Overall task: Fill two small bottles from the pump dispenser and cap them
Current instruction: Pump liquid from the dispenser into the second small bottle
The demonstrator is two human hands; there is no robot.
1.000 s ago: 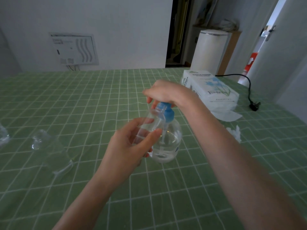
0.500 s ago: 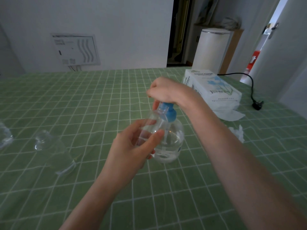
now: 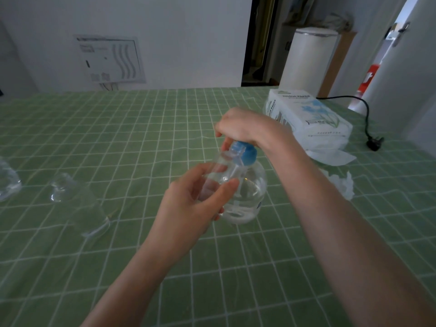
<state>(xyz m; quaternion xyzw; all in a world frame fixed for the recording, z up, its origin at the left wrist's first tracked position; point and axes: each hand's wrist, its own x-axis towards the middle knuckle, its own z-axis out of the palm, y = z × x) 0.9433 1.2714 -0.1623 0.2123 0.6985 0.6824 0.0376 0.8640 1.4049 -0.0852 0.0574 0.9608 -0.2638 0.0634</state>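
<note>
A clear round pump dispenser (image 3: 250,197) with a blue pump head stands on the green checked tablecloth (image 3: 118,138) at the centre. My right hand (image 3: 245,128) lies over the pump head, fingers curled round it. My left hand (image 3: 193,208) grips a small clear bottle (image 3: 218,175) tilted with its mouth under the spout. A second clear bottle (image 3: 77,204) lies on the cloth at the left.
Another clear object (image 3: 7,180) sits at the far left edge. A white tissue pack (image 3: 309,121) lies at the right, with crumpled tissue (image 3: 342,185) near it. A black cable and plug (image 3: 375,143) lie at the far right.
Both hands and the dispenser keep nearly the same pose. The view has shifted slightly.
</note>
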